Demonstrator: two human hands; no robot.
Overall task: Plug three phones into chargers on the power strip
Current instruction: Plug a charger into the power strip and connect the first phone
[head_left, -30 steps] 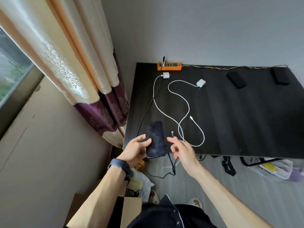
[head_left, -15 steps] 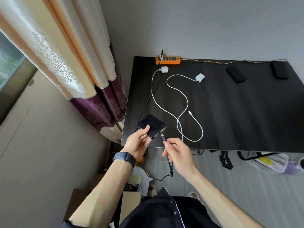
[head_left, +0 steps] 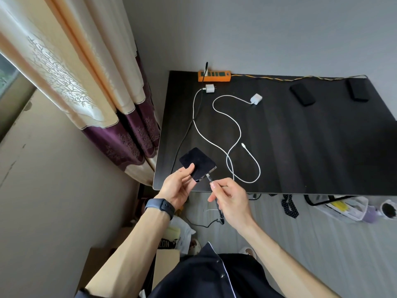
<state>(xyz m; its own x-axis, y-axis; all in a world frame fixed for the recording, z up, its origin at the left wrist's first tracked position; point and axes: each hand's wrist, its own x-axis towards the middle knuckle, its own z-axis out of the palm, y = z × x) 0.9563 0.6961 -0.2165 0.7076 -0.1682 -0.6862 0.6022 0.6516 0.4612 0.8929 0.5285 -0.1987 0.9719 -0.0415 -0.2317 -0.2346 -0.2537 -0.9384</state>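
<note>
The phone (head_left: 197, 163), clamped in your left grip (head_left: 179, 186), now meets the black cable plug (head_left: 208, 178) pinched in your right grip (head_left: 231, 197), so the first connection is nearly seated.

Dark phone (head_left: 197, 163) was held tilted above the table's 7 o'clock corner, screen up, bottom edge toward 5 o'clock. Black braided cable (head_left: 217, 202) had its metal plug at the phone's bottom port; seating could not be confirmed. Orange power strip (head_left: 214, 76) lay at the 11 o'clock edge, one black plug in it. Two white chargers, (head_left: 209, 88) just beside the strip and (head_left: 256, 99) toward 12 o'clock, lay unplugged, white cables looped across the table. Two more dark phones (head_left: 302, 94) and (head_left: 358, 89) lay flat at 1–2 o'clock.
</note>
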